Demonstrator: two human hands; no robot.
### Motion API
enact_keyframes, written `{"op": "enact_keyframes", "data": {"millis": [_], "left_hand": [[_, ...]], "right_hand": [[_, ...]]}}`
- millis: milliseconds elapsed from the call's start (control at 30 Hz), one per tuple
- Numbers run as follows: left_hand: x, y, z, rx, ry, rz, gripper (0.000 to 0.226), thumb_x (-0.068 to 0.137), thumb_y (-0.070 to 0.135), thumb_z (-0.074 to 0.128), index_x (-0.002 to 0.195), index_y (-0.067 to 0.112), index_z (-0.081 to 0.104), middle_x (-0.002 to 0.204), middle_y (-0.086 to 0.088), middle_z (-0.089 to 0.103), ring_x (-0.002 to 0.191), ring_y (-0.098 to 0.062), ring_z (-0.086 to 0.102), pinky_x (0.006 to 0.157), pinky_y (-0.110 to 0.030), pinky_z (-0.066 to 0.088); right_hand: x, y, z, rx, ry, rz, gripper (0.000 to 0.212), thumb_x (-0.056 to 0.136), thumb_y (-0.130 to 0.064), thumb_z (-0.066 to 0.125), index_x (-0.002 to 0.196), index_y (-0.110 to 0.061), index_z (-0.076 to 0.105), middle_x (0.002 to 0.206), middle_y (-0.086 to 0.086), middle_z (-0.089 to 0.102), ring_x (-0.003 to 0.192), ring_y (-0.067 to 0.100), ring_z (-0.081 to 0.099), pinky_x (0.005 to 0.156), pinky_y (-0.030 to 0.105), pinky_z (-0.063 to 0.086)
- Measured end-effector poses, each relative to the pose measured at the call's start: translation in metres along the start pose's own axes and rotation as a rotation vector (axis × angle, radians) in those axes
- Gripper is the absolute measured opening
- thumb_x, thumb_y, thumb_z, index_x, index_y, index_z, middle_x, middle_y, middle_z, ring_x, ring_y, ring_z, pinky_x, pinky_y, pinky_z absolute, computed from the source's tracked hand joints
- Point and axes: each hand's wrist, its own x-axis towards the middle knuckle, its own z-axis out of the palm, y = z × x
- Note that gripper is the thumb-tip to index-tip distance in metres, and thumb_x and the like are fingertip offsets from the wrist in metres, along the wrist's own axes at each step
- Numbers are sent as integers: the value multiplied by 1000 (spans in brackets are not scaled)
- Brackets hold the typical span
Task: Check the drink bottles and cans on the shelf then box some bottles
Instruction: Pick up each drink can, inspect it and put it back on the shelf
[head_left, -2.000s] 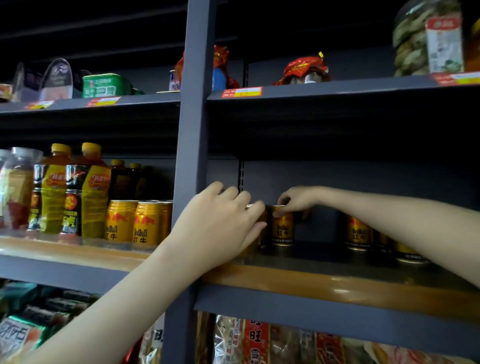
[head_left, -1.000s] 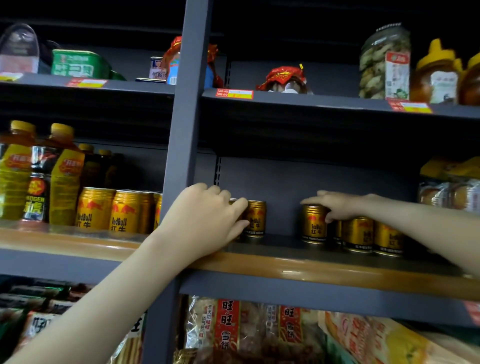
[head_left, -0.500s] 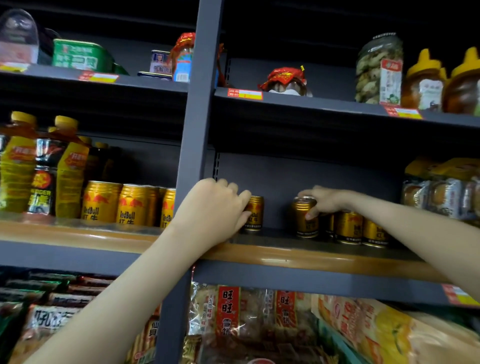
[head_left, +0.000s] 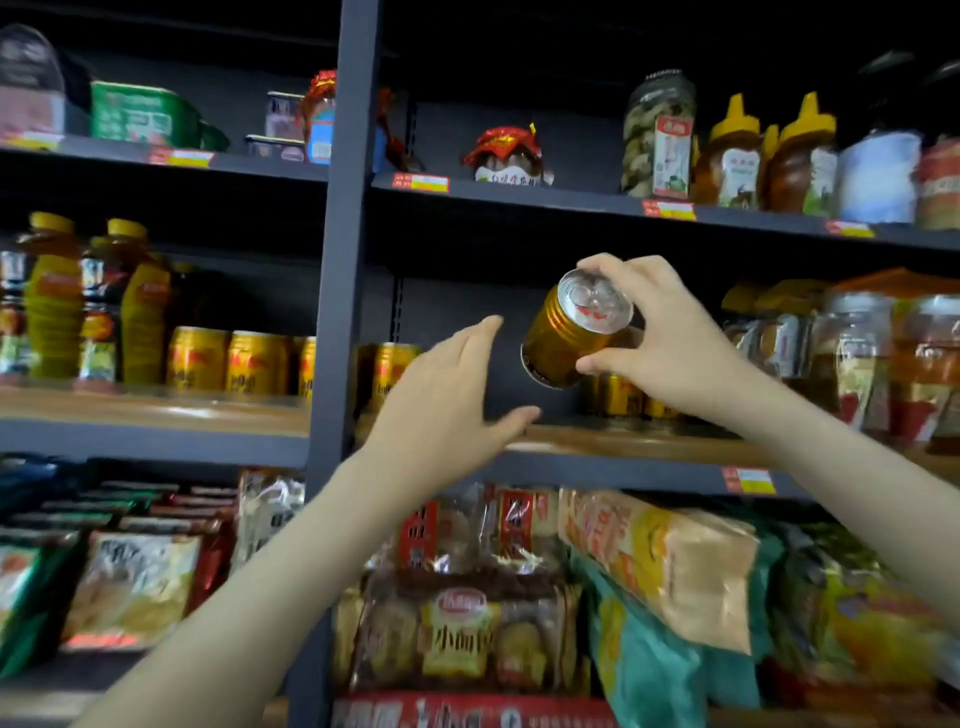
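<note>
My right hand (head_left: 670, 353) reaches in from the right edge to centre frame, arm slanting up, and grips a gold can (head_left: 563, 340) clear above the shelf (head_left: 623, 439): fingers curl over the rim, thumb presses the side. The can is tilted; its long axis runs from lower left to upper right, silver lid towards me, base towards the shelf back. My left hand (head_left: 447, 405) hangs just lower left of the can, apart from it, fingers straight, thumb spread, holding nothing. More cans (head_left: 254, 361) and bottles (head_left: 52, 301) stand upright at mid left
</note>
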Motion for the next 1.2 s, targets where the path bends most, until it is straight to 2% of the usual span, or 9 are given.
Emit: {"op": "enact_keyframes", "data": {"millis": [167,267,433,567,667,767,933,1067,1200], "left_hand": [[-77,68,7,-438,-39,-52,89,76,45,75,145,11,30,141,-4,48,127,-14,48,103,-30,44],[-152,103,16,-517,-91,-192,85,74,38,78,140,5,35,135,-8,52,123,-18,52,97,-32,46],[-263,148,17,-629,-250,-350,83,75,33,79,139,19,28,134,1,47,126,-16,49,102,-31,44],[-316,173,13,-627,-353,-470,75,79,29,76,138,21,30,131,0,49,120,-12,51,96,-12,41],[-337,180,10,-602,-454,-572,77,76,30,80,137,27,32,129,8,54,118,-10,54,91,-19,47],[-356,183,3,-596,-515,-634,80,73,43,76,137,34,28,132,11,52,117,-8,55,91,-29,52],[-380,180,-19,-697,-569,-706,79,76,42,79,137,38,28,132,30,35,123,7,43,94,-13,45],[-395,169,-30,-585,-667,-717,84,77,34,80,139,42,25,133,25,36,127,5,37,98,-4,33],[-396,162,-34,-467,-681,-749,76,69,38,83,131,30,40,120,22,46,107,4,48,79,3,33]], "right_hand": [[-119,-40,-4,196,-152,-86,81,68,-11,84,134,-34,43,116,-25,35,105,-28,33,85,-7,24],[-192,-44,9,313,-260,-27,92,70,-13,84,134,-47,28,121,-33,30,111,-34,23,90,-9,18],[-298,-61,37,513,-470,153,90,72,-29,81,131,-56,19,131,-40,25,122,-29,23,97,-5,20],[-358,-75,56,596,-472,320,85,70,-22,85,124,-52,26,125,-37,33,117,-25,33,93,-2,27],[-381,-81,62,624,-465,428,81,70,-20,85,123,-50,31,119,-35,43,112,-24,40,89,-1,33],[-395,-89,68,820,-439,703,73,69,-18,85,125,-42,45,111,-29,55,104,-12,54,84,9,46],[-411,-105,92,1582,-208,1522,53,76,-28,70,125,-11,58,112,14,70,100,28,69,73,39,58],[-423,-128,109,1854,-206,1744,43,88,-31,62,123,-6,60,118,20,67,98,32,70,72,39,61],[-436,-141,122,1915,-288,1858,56,82,-45,63,118,-2,66,117,16,68,91,28,71,70,32,61]]}}
